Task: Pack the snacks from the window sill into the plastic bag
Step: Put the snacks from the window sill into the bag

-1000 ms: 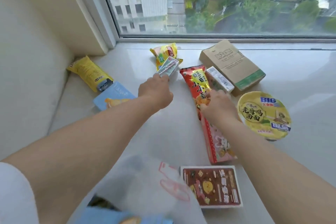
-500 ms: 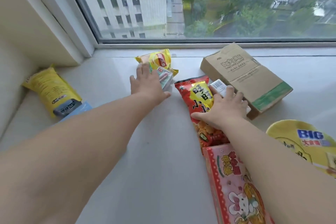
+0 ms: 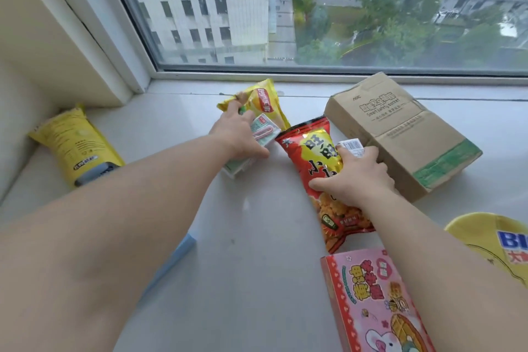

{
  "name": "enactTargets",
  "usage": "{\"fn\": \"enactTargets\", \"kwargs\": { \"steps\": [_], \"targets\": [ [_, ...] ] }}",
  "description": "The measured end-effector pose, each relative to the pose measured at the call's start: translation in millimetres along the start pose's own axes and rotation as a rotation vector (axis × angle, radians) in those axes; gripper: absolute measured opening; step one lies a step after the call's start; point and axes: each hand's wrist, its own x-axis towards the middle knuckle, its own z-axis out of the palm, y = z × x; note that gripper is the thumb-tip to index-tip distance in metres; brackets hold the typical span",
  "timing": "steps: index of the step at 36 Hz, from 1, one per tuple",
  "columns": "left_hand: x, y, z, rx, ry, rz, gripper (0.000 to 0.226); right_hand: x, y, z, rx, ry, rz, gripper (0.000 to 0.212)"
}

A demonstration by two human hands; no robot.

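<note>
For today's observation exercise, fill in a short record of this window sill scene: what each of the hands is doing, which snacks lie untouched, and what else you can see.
left hand: grips a small white and green packet together with the yellow chip bag
right hand: grips the red snack bag and a small white barcoded box
untouched snacks: yellow pouch by the wall, pink box, yellow noodle bowl
other: brown cardboard box
plastic bag: not in view
surface: window sill
</note>
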Motion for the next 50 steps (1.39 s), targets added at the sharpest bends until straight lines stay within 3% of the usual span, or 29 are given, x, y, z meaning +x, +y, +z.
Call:
{"fn": "enactTargets", "kwargs": {
  "steps": [9,12,15,22,28,36,43,47,50],
  "targets": [
    [-64,-6,6,-0.093,0.026,-0.134,0.057,-62,-13,20,0.189,-0.027,0.043,0.086],
    [-90,-10,1,-0.150,0.006,-0.203,0.060,-79,-14,16,0.436,-0.046,0.129,0.083],
    [-120,-12,-24,-0.200,0.041,-0.219,0.055,-102,-17,-5,0.707,0.052,0.178,0.077],
    [-196,-18,-89,-0.316,0.139,-0.199,0.053,-174,-27,-39,1.162,-0.012,0.080,0.075],
    [-286,-17,-150,-0.399,0.280,-0.097,0.053,-259,-30,-64,1.525,-0.191,-0.098,0.059],
    [-420,-18,-199,-0.415,0.416,0.058,0.059,-385,-35,-62,1.458,-0.238,-0.290,0.053],
    [-522,-23,-188,-0.513,0.475,0.085,0.058,-464,-28,-47,1.497,-0.274,-0.392,0.057],
    [-569,-23,-153,-0.603,0.458,0.077,0.052,-496,-23,-28,1.446,-0.189,-0.413,0.074],
    [-595,-25,-125,-0.604,0.428,0.113,0.054,-514,-17,-12,1.374,-0.060,-0.448,0.062]
  ]
}}
